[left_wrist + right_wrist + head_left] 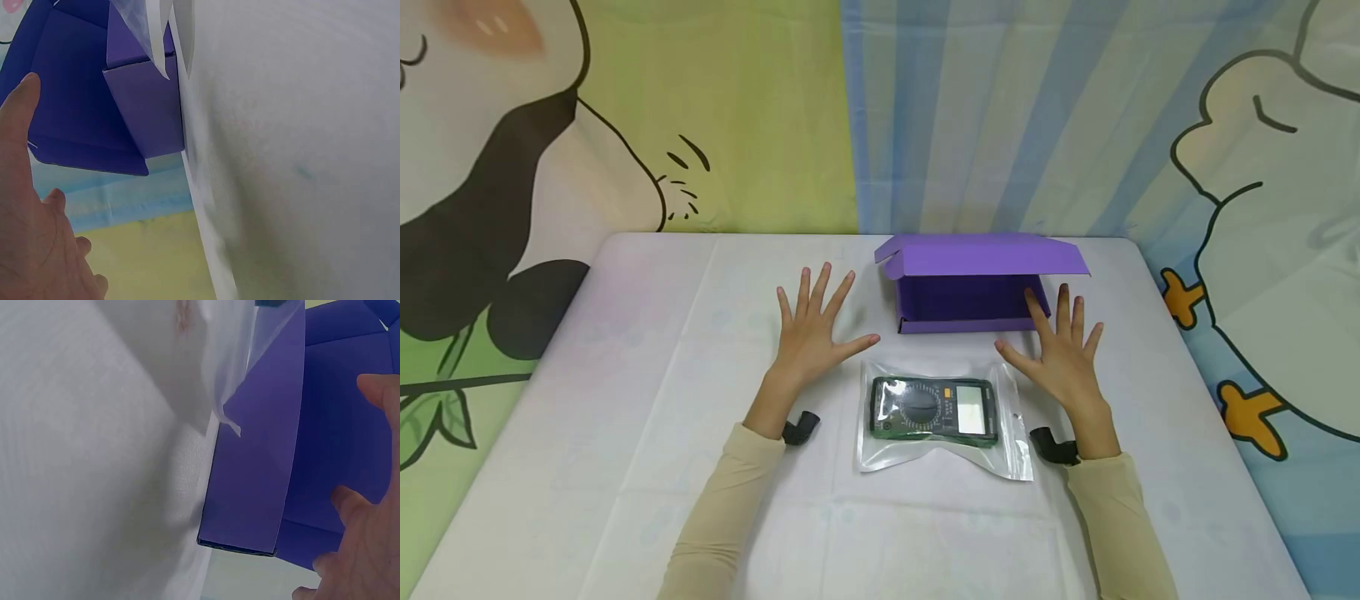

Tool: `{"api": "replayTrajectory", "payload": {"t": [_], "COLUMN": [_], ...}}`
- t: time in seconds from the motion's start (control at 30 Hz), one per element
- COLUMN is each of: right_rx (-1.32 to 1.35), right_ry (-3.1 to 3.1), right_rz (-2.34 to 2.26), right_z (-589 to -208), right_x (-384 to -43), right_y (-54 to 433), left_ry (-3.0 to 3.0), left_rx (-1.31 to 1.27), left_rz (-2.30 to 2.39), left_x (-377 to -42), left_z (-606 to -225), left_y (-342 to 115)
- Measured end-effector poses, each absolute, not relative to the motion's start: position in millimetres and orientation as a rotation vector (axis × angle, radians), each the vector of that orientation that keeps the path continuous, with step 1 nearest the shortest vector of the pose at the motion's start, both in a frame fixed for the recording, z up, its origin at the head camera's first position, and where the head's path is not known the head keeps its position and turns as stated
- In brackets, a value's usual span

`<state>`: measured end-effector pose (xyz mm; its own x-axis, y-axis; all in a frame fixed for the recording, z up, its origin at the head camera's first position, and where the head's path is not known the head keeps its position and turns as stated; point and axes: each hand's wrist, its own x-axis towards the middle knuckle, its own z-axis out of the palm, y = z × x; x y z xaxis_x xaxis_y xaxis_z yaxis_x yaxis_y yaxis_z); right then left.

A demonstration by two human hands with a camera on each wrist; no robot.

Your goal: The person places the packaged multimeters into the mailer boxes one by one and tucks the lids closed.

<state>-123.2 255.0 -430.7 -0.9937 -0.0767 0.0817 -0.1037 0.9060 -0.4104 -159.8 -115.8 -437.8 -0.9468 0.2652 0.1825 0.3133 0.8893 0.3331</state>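
Observation:
A multimeter (932,410) with a dial and a pale screen lies inside a clear plastic bag (880,457) on the table. Behind it stands a purple cardboard box (970,325), its lid raised and its dark inside facing the front. To the left of the bag, my left hand (808,342) is spread with straight fingers and holds nothing. My right hand (1063,358) is likewise spread, to the right of the bag, and its index finger overlaps the box's right end in the head view. The bag's edge shows beside the box in both wrist views.
A white cloth covers the table (700,467). Behind it hangs a cartoon-printed curtain (737,108), which also shows at both sides. Each wrist carries a small black camera mount, one at the left wrist (801,428) and one at the right (1055,447).

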Motion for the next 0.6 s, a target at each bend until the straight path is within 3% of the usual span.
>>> {"api": "replayTrajectory", "payload": {"t": [0.6], "right_rx": [0.176], "right_ry": [-2.974], "right_rz": [0.663], "right_z": [-432.1], "right_x": [-123.1], "right_y": [250.0], "left_ry": [-2.855], "left_rx": [-0.527], "left_rz": [-0.891], "left_x": [-160.0], "left_z": [-436.6], "left_y": [-109.8]}}
